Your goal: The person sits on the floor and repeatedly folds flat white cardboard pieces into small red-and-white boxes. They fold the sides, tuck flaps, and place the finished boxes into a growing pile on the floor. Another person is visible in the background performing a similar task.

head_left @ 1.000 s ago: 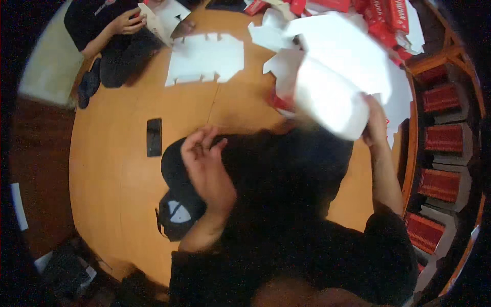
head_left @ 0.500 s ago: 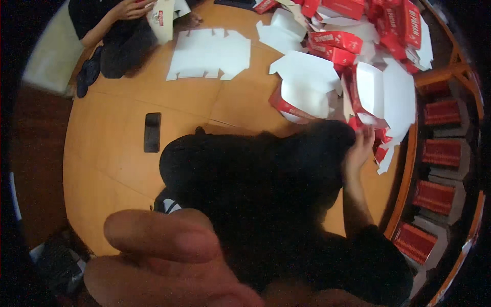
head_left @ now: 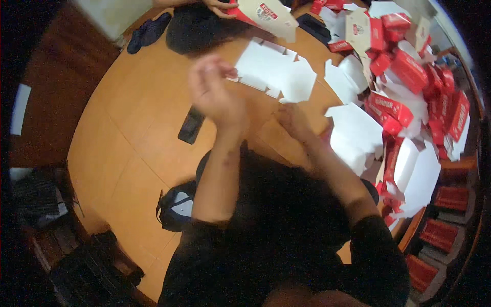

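A flat white box blank (head_left: pixel 273 66) with notched edges lies on the wooden floor ahead of me. My left hand (head_left: pixel 212 89) is raised near its left end, fingers loosely bent and a little apart, with nothing visible in them. Just short of the blank's near edge is my right hand (head_left: pixel 292 118), low over the floor; motion smears its fingers. Right of that hand sits a partly folded box (head_left: pixel 355 135), its white inside facing up. A black phone (head_left: pixel 191 125) lies beside my left forearm.
Red and white folded boxes (head_left: pixel 409 71) form a heap at the far right. Another person's hand (head_left: pixel 221 7) holds a cream printed box blank (head_left: pixel 268 18) at the top. A black cap (head_left: pixel 176 209) rests by my left side. Shelves with red stacks (head_left: pixel 452 198) line the right.
My left hand has gone from close to the camera out toward the white blank. My right hand has left the boxes at the right and come to the middle. The view has turned.
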`<action>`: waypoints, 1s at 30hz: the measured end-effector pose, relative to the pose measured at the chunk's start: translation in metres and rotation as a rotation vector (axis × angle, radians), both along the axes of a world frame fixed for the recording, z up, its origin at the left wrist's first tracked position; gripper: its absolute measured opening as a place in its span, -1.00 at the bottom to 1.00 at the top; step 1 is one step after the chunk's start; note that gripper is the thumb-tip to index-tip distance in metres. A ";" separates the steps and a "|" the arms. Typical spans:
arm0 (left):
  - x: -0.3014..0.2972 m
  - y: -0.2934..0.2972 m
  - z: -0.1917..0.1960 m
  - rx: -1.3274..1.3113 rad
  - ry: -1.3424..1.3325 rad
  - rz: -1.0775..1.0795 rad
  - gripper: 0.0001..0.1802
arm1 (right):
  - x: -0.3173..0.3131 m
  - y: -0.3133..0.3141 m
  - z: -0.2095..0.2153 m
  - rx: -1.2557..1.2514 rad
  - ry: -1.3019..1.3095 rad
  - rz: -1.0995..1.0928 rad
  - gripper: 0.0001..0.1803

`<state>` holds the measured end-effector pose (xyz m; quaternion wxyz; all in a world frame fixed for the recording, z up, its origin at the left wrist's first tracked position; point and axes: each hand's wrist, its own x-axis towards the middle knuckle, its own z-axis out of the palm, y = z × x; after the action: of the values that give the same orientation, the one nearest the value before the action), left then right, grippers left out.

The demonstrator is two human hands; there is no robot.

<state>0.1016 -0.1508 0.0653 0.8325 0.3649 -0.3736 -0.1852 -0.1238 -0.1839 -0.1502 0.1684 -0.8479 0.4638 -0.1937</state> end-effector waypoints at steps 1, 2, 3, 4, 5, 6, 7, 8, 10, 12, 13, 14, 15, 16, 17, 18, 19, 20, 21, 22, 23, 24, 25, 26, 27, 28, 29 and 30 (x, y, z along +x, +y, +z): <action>-0.005 -0.014 -0.020 0.212 0.059 -0.053 -0.79 | -0.015 -0.035 -0.033 -0.055 -0.085 0.022 -0.73; -0.008 -0.022 -0.031 0.283 0.142 -0.131 -0.79 | -0.028 -0.057 -0.055 -0.101 -0.170 0.043 -0.69; 0.003 -0.025 -0.035 0.349 0.202 -0.173 -0.78 | -0.010 -0.070 -0.052 -0.022 -0.144 0.044 -0.64; 0.013 -0.028 -0.040 0.414 0.266 -0.217 -0.78 | 0.005 -0.082 -0.048 0.058 -0.115 0.044 -0.58; 0.017 -0.032 -0.041 0.424 0.247 -0.235 -0.78 | 0.014 -0.096 -0.045 0.130 -0.077 0.029 -0.51; 0.014 -0.036 -0.038 0.426 0.237 -0.271 -0.78 | 0.006 -0.117 -0.052 0.069 0.026 0.105 -0.47; 0.011 -0.040 -0.036 0.430 0.227 -0.310 -0.78 | -0.002 -0.138 -0.058 0.001 0.119 0.180 -0.42; 0.011 -0.044 -0.039 0.430 0.234 -0.337 -0.77 | -0.002 -0.152 -0.064 0.066 0.194 0.242 -0.43; 0.012 -0.048 -0.045 0.434 0.248 -0.391 -0.77 | -0.001 -0.166 -0.064 0.158 0.291 0.322 -0.48; 0.026 -0.044 -0.045 0.459 0.230 -0.359 -0.76 | 0.029 -0.166 -0.042 0.274 0.267 0.348 -0.50; 0.028 -0.044 -0.043 0.464 0.228 -0.363 -0.76 | 0.032 -0.167 -0.034 0.328 0.267 0.343 -0.50; 0.022 -0.049 -0.043 0.470 0.229 -0.382 -0.76 | 0.018 -0.175 -0.045 0.328 0.266 0.300 -0.56; 0.019 -0.051 -0.042 0.477 0.228 -0.397 -0.76 | 0.001 -0.185 -0.054 0.398 0.182 0.287 -0.58; 0.018 -0.052 -0.042 0.485 0.224 -0.403 -0.76 | -0.012 -0.196 -0.060 0.465 0.094 0.280 -0.60; 0.021 -0.052 -0.042 0.488 0.221 -0.399 -0.76 | -0.007 -0.198 -0.057 0.531 -0.003 0.292 -0.62; 0.023 -0.052 -0.043 0.491 0.220 -0.396 -0.76 | -0.007 -0.197 -0.054 0.169 0.135 0.426 -0.81; 0.025 -0.051 -0.043 0.494 0.219 -0.395 -0.76 | -0.006 -0.195 -0.050 0.280 0.209 0.322 -0.84; 0.026 -0.051 -0.043 0.488 0.216 -0.396 -0.76 | -0.002 -0.196 -0.042 0.385 0.283 0.217 -0.86; 0.026 -0.051 -0.044 0.481 0.214 -0.399 -0.76 | 0.002 -0.193 -0.034 0.488 0.356 0.109 -0.86; 0.025 -0.051 -0.045 0.474 0.212 -0.404 -0.76 | 0.001 -0.187 -0.034 0.284 0.252 0.019 -0.86; 0.020 -0.052 -0.046 0.461 0.213 -0.408 -0.78 | -0.012 -0.183 -0.037 0.071 0.155 -0.086 -0.86; 0.026 -0.048 -0.047 0.456 0.197 -0.376 -0.79 | 0.008 -0.169 -0.023 -0.135 0.029 -0.160 -0.85; 0.033 -0.044 -0.047 0.452 0.180 -0.345 -0.80 | 0.022 -0.154 -0.007 -0.206 -0.145 -0.288 -0.86; 0.031 -0.044 -0.048 0.459 0.070 -0.298 -0.82 | 0.016 -0.141 0.013 -0.200 -0.063 -0.234 -0.87; 0.031 -0.042 -0.048 0.472 -0.044 -0.246 -0.81 | 0.013 -0.130 0.027 -0.185 0.012 -0.180 -0.89; 0.031 -0.039 -0.046 0.483 -0.158 -0.193 -0.76 | 0.009 -0.125 0.043 -0.322 0.053 -0.140 -0.90; 0.027 -0.040 -0.037 0.417 -0.416 -0.101 -0.69 | -0.001 -0.121 0.061 -0.464 0.104 -0.112 -0.89; 0.024 -0.039 -0.028 0.346 -0.673 0.010 -0.60 | -0.006 -0.116 0.079 -0.602 0.149 -0.074 -0.87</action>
<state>0.1258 -0.1895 0.0377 0.5901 0.5422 -0.5877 -0.1113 -0.1296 -0.2996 -0.0707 -0.1320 -0.8542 0.4272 -0.2655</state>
